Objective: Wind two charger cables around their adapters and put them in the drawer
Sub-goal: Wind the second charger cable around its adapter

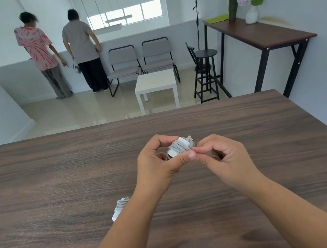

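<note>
We start with the dark wood-grain desk (61, 180), which fills the lower half of the view, its far edge running across the middle and its far right corner cut off toward the wall. Above its middle our left hand (155, 165) grips the second adapter (179, 147), a small white block with turns of grey-white cable round its body and its plug prongs pointing away toward the far edge; fingers curl over the top and the thumb lies along the near side. Our right hand (226, 157) pinches thumb to forefinger just beside the adapter's right end, probably on the cable's tail, though the tail itself is too small to make out. The first adapter (120, 207), already wound, lies on the desk nearer the front edge, half hidden under our left forearm. We judge both bundles light and hard-cored, the cable soft and springy, apt to uncoil if released, so we would hold each across the windings, pressing the loose end down. No drawer shows.
</note>
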### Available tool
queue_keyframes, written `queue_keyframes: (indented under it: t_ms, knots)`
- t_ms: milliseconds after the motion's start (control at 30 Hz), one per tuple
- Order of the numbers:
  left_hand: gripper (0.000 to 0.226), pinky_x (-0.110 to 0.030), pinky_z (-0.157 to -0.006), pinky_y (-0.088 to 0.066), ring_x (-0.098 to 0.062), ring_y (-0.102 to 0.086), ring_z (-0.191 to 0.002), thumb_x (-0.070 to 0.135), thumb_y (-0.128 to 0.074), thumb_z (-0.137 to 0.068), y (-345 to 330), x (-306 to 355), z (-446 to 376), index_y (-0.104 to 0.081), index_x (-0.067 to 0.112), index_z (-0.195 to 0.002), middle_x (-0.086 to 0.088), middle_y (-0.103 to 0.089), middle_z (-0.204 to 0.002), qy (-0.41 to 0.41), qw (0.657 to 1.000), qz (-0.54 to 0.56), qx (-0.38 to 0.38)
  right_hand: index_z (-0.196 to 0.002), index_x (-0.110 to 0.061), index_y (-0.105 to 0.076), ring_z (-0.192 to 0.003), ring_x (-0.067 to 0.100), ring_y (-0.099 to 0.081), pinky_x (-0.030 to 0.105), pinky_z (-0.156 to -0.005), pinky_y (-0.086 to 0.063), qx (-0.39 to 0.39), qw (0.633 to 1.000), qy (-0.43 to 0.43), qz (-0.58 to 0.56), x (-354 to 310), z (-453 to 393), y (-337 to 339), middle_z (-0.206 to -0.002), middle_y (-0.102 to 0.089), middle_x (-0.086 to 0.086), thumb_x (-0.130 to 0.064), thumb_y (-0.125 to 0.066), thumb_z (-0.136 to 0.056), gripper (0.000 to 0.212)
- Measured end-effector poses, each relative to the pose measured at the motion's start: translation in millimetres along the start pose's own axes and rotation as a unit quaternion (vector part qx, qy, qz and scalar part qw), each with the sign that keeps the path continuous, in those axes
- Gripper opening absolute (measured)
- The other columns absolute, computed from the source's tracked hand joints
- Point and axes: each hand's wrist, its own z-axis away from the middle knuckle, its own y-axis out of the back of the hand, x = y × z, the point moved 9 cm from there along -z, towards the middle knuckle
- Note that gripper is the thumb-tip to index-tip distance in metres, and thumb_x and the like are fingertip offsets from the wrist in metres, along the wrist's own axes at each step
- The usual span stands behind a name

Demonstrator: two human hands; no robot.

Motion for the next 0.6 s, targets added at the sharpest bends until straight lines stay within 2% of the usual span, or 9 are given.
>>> queue_keyframes:
  t_ms: [133,200,267,367,433,600]
  knots:
    - [0.041,-0.028,-0.052,-0.054,-0.025,-0.064,-0.071,0.027,-0.091,-0.056,-1,-8,0,-0.065,0.018,-0.087,-0.002,-0.074,-0.087,0.02,0.999,0.05,0.004,-0.085,-0.004,-0.074,-0.069,0.0,-0.06,0.012,-0.065,-0.042,-0.006,1.0,0.011,0.001,2,-1,1,-0.086,-0.07,0.005,0.001,-0.075,-0.076,0.009]
    - [0.038,-0.027,-0.053,-0.054,-0.022,-0.066,-0.072,0.018,-0.091,-0.061,-1,-10,1,-0.064,0.018,-0.088,-0.001,-0.074,-0.085,0.024,0.998,0.059,-0.001,-0.086,-0.004,-0.075,-0.068,0.0,-0.06,0.011,-0.064,-0.042,-0.007,1.0,0.006,-0.001,6,-1,0,-0.086,-0.07,0.005,0.0,-0.076,-0.075,0.012]
    - [0.03,-0.028,-0.055,-0.055,-0.016,-0.068,-0.072,0.014,-0.083,-0.067,-2,-10,1,-0.064,0.018,-0.09,0.004,-0.073,-0.085,0.024,0.997,0.072,-0.011,-0.087,-0.007,-0.075,-0.071,0.003,-0.063,0.013,-0.066,-0.044,-0.003,1.0,0.0,-0.012,10,-1,1,-0.086,-0.071,0.004,-0.003,-0.077,-0.075,0.013]
    - [0.03,-0.028,-0.059,-0.056,-0.011,-0.068,-0.072,0.006,-0.081,-0.073,-7,-11,1,-0.063,0.016,-0.094,0.007,-0.074,-0.087,0.036,0.994,0.102,-0.029,-0.089,-0.013,-0.076,-0.09,0.013,-0.068,0.025,-0.077,-0.053,0.019,1.0,0.01,0.001,10,0,6,-0.095,-0.071,-0.002,-0.01,-0.077,-0.076,0.013]
    - [0.028,-0.029,-0.06,-0.056,-0.01,-0.068,-0.073,0.01,-0.078,-0.071,-8,-14,2,-0.063,0.017,-0.093,0.006,-0.074,-0.088,0.05,0.99,0.128,-0.029,-0.089,-0.014,-0.076,-0.1,0.015,-0.067,0.033,-0.086,-0.054,0.028,0.999,0.027,0.026,6,0,7,-0.102,-0.07,-0.003,-0.012,-0.076,-0.077,0.012]
    - [0.025,-0.027,-0.059,-0.055,-0.011,-0.068,-0.075,0.013,-0.073,-0.07,-13,-23,4,-0.064,0.022,-0.092,-0.007,-0.069,-0.101,0.087,0.977,0.196,-0.018,-0.09,-0.011,-0.076,-0.1,0.015,-0.068,0.042,-0.089,-0.054,0.043,0.998,0.04,0.028,2,-2,6,-0.103,-0.072,0.001,-0.008,-0.078,-0.076,0.014]
